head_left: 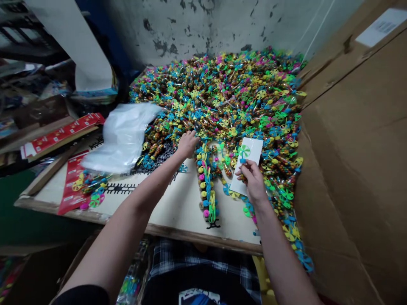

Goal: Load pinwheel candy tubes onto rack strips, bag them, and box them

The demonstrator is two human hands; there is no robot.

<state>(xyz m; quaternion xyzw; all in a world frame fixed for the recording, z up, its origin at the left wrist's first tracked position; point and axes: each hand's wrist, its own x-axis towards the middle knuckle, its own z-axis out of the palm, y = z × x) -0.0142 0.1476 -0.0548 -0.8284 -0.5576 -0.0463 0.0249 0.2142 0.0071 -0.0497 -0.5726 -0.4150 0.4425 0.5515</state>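
Note:
My right hand (252,180) is closed around a small candy-filled fan toy (244,151) with green blades and a blue cap. This toy is over a white card (254,147) at the front of the heap. At the far end of a neat row of fan toys (206,182), my left hand (187,144) has its fingers drawn together; what they grip is hidden. Yellow, blue and pink parts run along that row, and a black plastic clip (213,224) pokes out at its near end. Behind both hands spreads a large heap of fan toys (216,97).
Left of the heap lie clear plastic bags (122,137), black clips (119,188) and red printed cards (74,182), with several loose toys on them. A large cardboard box (356,169) walls off the right side. The table's wooden edge (190,236) runs in front of me.

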